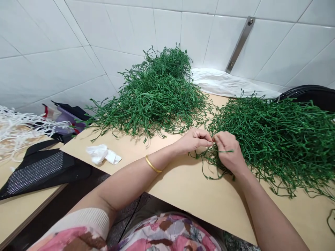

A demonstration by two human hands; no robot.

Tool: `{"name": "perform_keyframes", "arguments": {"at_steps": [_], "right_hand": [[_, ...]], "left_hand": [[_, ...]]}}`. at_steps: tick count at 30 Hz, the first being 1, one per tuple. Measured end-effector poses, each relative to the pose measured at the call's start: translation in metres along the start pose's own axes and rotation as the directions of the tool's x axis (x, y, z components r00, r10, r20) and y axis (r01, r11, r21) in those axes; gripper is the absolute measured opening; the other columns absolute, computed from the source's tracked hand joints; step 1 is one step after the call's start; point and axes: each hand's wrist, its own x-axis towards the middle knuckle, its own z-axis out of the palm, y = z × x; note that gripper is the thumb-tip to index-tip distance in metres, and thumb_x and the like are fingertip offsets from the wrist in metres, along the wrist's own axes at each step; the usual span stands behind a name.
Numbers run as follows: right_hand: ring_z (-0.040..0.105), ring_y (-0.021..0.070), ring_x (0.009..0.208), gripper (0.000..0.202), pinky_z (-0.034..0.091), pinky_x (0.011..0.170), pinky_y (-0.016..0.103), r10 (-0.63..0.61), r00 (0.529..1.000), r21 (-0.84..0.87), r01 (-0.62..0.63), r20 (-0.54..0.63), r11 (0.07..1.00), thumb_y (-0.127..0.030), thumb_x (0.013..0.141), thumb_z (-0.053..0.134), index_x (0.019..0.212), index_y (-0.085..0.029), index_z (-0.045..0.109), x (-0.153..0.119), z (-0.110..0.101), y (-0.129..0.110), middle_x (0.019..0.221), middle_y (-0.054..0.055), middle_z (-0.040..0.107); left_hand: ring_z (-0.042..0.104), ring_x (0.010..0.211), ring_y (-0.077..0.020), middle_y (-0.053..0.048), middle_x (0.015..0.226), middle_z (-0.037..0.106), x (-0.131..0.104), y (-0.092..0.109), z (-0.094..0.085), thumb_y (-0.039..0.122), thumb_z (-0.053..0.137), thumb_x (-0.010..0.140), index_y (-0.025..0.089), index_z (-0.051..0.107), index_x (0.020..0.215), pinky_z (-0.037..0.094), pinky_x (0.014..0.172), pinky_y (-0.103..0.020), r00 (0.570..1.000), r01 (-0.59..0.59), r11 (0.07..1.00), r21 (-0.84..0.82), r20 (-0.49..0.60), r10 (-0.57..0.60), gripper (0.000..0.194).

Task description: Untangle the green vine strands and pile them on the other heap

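Just in front of me, my left hand (196,141) and my right hand (230,151) meet at the fingertips, both closed in a pinch. A thin green cord (226,151) sticks out from the right fingers, and its other part is hidden between the hands. Below them, several loose green cords (206,174) lie on the tabletop (172,181). The right hand rests against the edge of a wide heap of green cords (282,139), whose ends look knotted. Behind the left hand rises a second, taller heap of green cords (159,94).
Crumpled white tissue (103,154) lies on the table's left. Across a gap, another table (34,205) bears white cords (23,129) and a black mesh bag (39,170). White cloth (222,82) runs along the tiled wall, under a metal bracket (240,45). Something black (309,94) stands back right.
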Motion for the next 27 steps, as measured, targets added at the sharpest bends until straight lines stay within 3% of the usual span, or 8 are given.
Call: {"name": "perform_keyframes", "arguments": {"at_steps": [2,5,9,11,14,17,23,27], "right_hand": [[0.044,0.0121,0.061,0.024,0.035,0.06,0.026,0.147,0.989,0.214,-0.141,-0.013,0.967,-0.03,0.087,0.036,0.069,-0.019,0.048,0.002,-0.006,0.003,0.063,-0.001,0.046],[0.045,0.0104,0.059,0.024,0.037,0.056,0.024,0.305,0.937,0.391,-0.22,-0.169,0.894,-0.036,0.086,0.039,0.072,-0.019,0.049,0.003,-0.013,0.006,0.064,-0.002,0.045],[0.036,0.0081,0.049,0.02,0.03,0.047,0.023,0.328,0.841,0.276,-0.223,-0.431,0.935,-0.038,0.081,0.05,0.074,-0.018,0.051,0.0,-0.018,-0.004,0.058,-0.004,0.042],[0.038,0.0088,0.049,0.015,0.031,0.047,0.023,0.252,0.837,0.164,-0.197,-0.485,0.967,-0.033,0.08,0.052,0.078,-0.019,0.054,-0.002,-0.017,-0.014,0.059,-0.002,0.046],[0.054,0.014,0.067,0.014,0.042,0.061,0.027,0.116,0.917,0.063,-0.1,-0.381,0.993,-0.026,0.083,0.046,0.086,-0.019,0.058,-0.005,-0.01,-0.026,0.077,0.004,0.059],[0.057,0.016,0.072,0.023,0.044,0.062,0.029,0.117,0.978,0.102,-0.1,-0.17,0.99,-0.027,0.081,0.047,0.102,-0.019,0.056,-0.007,0.002,-0.028,0.093,0.007,0.062],[0.055,0.0137,0.06,0.037,0.043,0.054,0.027,0.226,0.97,0.323,-0.244,0.092,0.914,-0.031,0.079,0.049,0.114,-0.017,0.05,-0.005,0.01,-0.017,0.076,0.003,0.062],[0.051,0.0127,0.056,0.037,0.04,0.051,0.025,0.157,0.981,0.166,-0.176,0.117,0.97,-0.03,0.077,0.051,0.113,-0.019,0.052,-0.005,0.006,-0.017,0.068,0.0,0.059]], "left_hand": [[0.036,0.05,-0.004,0.004,0.052,0.046,0.0,0.0,0.0,0.02,0.062,0.061,0.012,0.059,0.06,0.026,0.051,-0.021,0.999,0.039,0.998,-0.053,0.002,-0.039,0.009],[0.027,0.044,-0.0027,0.006,0.047,0.04,0.003,-0.004,-0.001,0.024,0.065,0.061,0.012,0.057,0.06,0.02,0.046,-0.021,0.984,0.101,0.981,-0.167,-0.126,-0.123,0.014],[0.032,0.047,-0.0032,0.005,0.049,0.043,0.008,-0.012,-0.001,0.024,0.07,0.056,0.012,0.054,0.056,0.022,0.047,-0.021,0.946,0.097,0.976,-0.194,-0.287,-0.152,0.02],[0.034,0.049,-0.0038,0.005,0.051,0.045,0.009,-0.015,0.0,0.027,0.071,0.054,0.012,0.054,0.054,0.024,0.049,-0.021,0.941,0.069,0.982,-0.177,-0.316,-0.123,0.023],[0.036,0.052,-0.0046,0.004,0.053,0.046,0.008,-0.018,0.004,0.028,0.072,0.054,0.012,0.054,0.054,0.026,0.05,-0.021,0.948,0.026,0.988,-0.153,-0.309,-0.073,0.024],[0.031,0.048,-0.0035,0.006,0.049,0.041,0.006,-0.018,0.008,0.029,0.07,0.056,0.012,0.053,0.055,0.023,0.047,-0.02,0.952,0.013,0.98,-0.196,-0.296,-0.072,0.024],[0.026,0.042,-0.0019,0.005,0.051,0.041,0.004,-0.016,0.007,0.03,0.067,0.061,0.013,0.053,0.063,0.016,0.043,-0.02,0.974,0.056,0.939,-0.338,-0.189,-0.126,0.022],[0.026,0.042,-0.0018,0.005,0.05,0.039,0.004,-0.015,0.003,0.029,0.063,0.065,0.012,0.053,0.064,0.016,0.043,-0.02,0.984,0.074,0.955,-0.286,-0.134,-0.117,0.019]]}}
